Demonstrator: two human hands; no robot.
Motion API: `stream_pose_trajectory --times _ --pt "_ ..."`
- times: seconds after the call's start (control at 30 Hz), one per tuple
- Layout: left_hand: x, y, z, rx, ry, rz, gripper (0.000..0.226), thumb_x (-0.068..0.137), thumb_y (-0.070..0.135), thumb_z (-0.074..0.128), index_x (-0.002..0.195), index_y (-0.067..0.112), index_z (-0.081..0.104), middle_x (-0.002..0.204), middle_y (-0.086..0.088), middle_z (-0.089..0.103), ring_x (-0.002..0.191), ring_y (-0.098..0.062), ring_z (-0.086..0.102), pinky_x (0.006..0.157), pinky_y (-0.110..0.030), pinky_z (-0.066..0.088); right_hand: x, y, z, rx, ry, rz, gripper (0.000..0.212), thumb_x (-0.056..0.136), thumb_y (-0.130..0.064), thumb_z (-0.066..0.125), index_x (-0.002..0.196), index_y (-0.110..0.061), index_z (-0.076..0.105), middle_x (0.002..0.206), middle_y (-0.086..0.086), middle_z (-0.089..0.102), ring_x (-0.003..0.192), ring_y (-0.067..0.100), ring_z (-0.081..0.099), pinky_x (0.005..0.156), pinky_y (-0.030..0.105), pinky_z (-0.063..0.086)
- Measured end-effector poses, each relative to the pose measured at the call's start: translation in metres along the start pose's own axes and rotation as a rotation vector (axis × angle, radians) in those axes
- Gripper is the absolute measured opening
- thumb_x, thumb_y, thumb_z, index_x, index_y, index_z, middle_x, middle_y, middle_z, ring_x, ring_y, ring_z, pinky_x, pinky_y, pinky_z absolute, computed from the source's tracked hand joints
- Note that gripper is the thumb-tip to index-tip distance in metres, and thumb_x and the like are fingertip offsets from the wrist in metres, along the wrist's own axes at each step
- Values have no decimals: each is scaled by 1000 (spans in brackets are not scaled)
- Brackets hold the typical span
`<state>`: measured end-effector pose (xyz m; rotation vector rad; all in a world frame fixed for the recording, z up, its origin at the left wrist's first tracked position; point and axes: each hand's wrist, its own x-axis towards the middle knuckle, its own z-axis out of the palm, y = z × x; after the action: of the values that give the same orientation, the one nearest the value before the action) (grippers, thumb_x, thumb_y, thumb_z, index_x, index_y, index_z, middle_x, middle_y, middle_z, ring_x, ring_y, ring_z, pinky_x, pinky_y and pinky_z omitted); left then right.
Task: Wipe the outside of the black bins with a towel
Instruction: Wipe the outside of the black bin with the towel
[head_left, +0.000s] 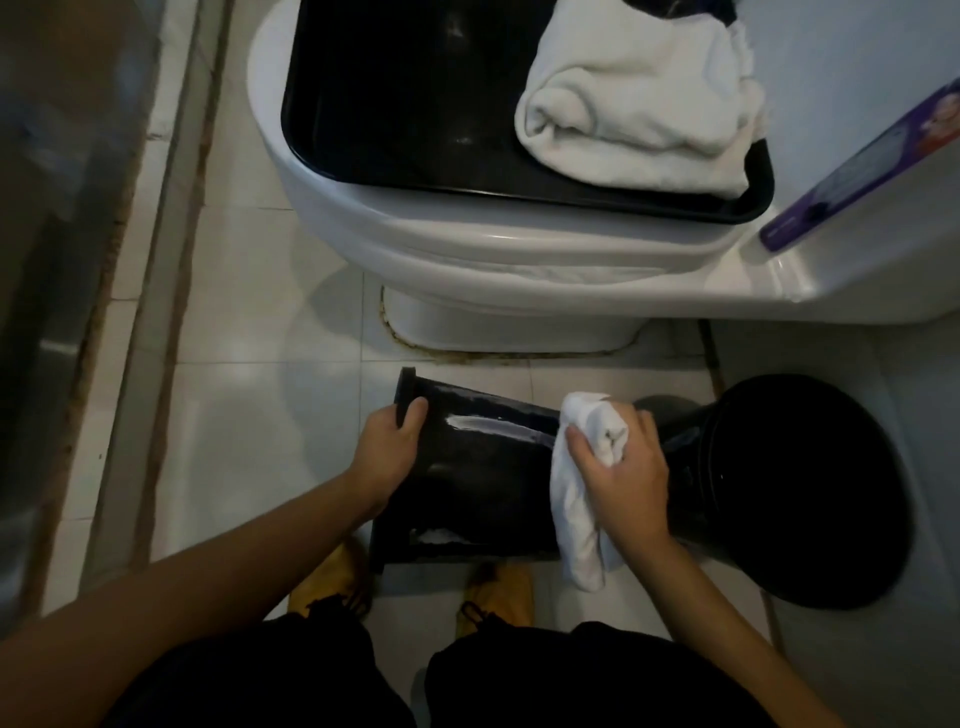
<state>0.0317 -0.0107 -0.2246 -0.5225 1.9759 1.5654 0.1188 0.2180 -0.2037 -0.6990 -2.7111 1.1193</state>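
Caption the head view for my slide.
Left hand steadies a tipped black bin while the right hand wipes it with a white towel.

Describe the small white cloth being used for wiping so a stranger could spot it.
Below the white ceramic toilet, a glossy black plastic bin lies tipped on the tiled floor. The small white cloth is bunched in the right hand against its side, unlike the bigger folded white towel up on the black tray.

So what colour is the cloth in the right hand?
White, clearest in the head view: the towel gripped by the right hand against the black bin.
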Motion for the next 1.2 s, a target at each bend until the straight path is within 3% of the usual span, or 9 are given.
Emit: stream_pose_trajectory --times 0.13,0.3,0.37,0.5,0.67,0.8,0.93,1.1,1.2 --pt "2 -6 3 38 28 60 37 101 36 42 102 7 64 91 -8 70 83 -19 68 74 -31 56 7 -26 15 -66 -169 -192 38 88 -40 68 120 -23 56 115 -2 53 98 12 55 84 22 44" --pt "-1 -15 0 173 127 162 45 102 34 41 74 7 64 69 -6 66 64 -14 63 56 -22 45 -1 -54 75 -223 -445 -461 45 83 -46 66 123 -27 56 109 0 51 92 19 58 72 35 53" --pt "-2 -17 -2 196 133 179 50 102 38 38 74 5 63 69 -10 65 65 -20 63 56 -27 49 3 -51 87 -218 -384 -438 42 86 -47 64 122 -27 56 109 0 52 89 19 59 69 34 53" --pt "0 -18 1 168 143 178 54 102 42 37 84 -2 64 77 -19 67 71 -30 67 68 -43 56 35 -55 90 -254 -297 -41 40 88 -46 59 121 -23 57 110 5 54 90 26 62 73 32 50" --pt "-6 -20 0 190 188 188 49 102 35 39 69 4 58 63 -9 60 59 -18 59 52 -26 44 10 -55 81 -183 -505 -396 44 86 -44 65 125 -24 59 111 0 53 93 20 60 77 31 49" --pt "-6 -22 1 125 146 149 46 102 38 37 84 6 64 75 -7 67 69 -15 66 57 -21 52 44 -45 74 -283 -349 -29 40 88 -46 62 119 -19 60 112 7 56 96 28 62 73 30 45" --pt "-3 -19 0 165 215 198 46 103 32 40 67 9 57 62 -3 58 57 -13 57 45 -8 39 14 -59 75 -214 -577 -356 37 86 -45 64 119 -27 61 108 -3 51 92 21 60 78 36 50" --pt "-3 -20 1 158 195 185 44 103 35 38 75 10 61 68 -4 63 61 -10 61 47 -8 42 32 -58 78 -258 -361 -85 35 88 -43 63 115 -20 62 104 -3 50 89 22 62 68 27 40" --pt "-5 -23 0 189 224 211 44 103 33 38 70 11 59 64 -2 60 60 -10 58 48 -10 39 18 -63 83 -183 -529 -295 37 85 -42 66 117 -23 63 108 -3 52 91 19 60 77 32 49"
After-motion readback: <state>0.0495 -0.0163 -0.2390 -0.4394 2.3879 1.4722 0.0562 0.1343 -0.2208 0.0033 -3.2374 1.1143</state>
